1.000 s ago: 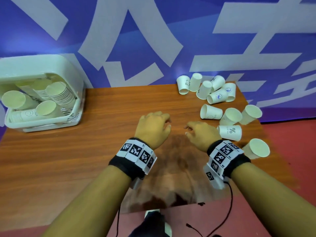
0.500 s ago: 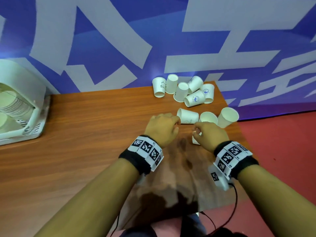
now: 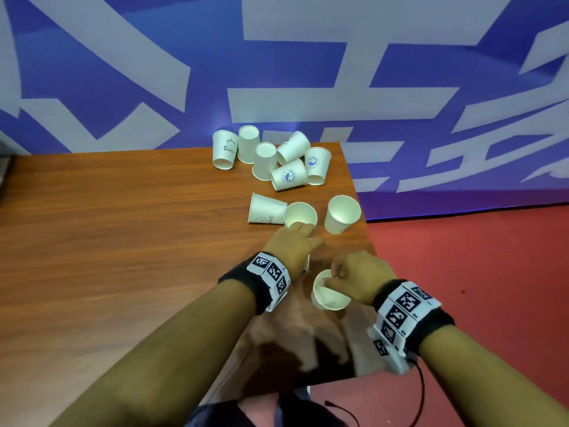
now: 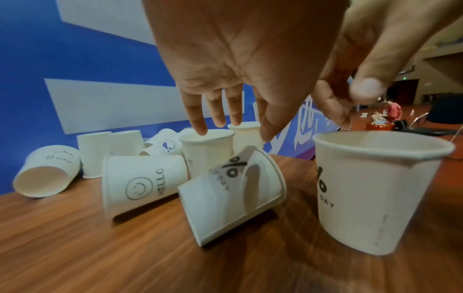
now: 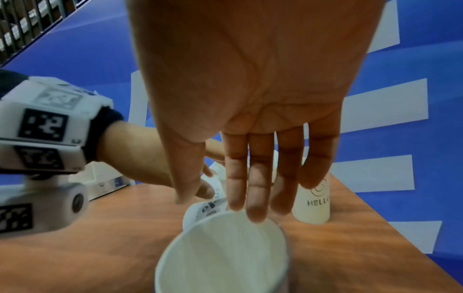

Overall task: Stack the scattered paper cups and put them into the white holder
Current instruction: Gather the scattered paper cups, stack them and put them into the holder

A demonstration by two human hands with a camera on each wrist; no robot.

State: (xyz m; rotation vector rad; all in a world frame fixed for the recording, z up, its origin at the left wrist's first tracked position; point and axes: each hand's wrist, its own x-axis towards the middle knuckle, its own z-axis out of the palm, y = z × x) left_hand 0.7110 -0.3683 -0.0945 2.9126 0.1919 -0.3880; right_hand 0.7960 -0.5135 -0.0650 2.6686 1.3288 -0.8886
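Note:
Several white paper cups lie scattered on the wooden table (image 3: 123,241). One "%" cup (image 3: 331,292) (image 4: 375,190) (image 5: 225,253) stands upright near the table's right edge. My right hand (image 3: 335,274) (image 5: 250,208) is over it, straight fingertips on its far rim, thumb off to the left. My left hand (image 3: 303,234) (image 4: 238,123) hangs open, fingers spread downward, over a tipped "%" cup (image 4: 230,194). Its fingertips reach the rim of an upright cup (image 3: 300,214) (image 4: 206,150). A "HELLO" cup (image 3: 266,209) (image 4: 142,182) lies on its side just left. The head view does not show the white holder.
A cluster of tipped cups (image 3: 286,161) lies at the table's back edge against the blue and white wall. Another cup (image 3: 341,214) stands close to the right table edge (image 3: 368,238), beyond which is red floor (image 3: 462,272). A blurred white box (image 5: 105,182) sits far left.
The head view has swung right and the holder has left it. Both hands moved forward and right into the cups; a cup that lay near the right edge now stands upright under my right fingers.

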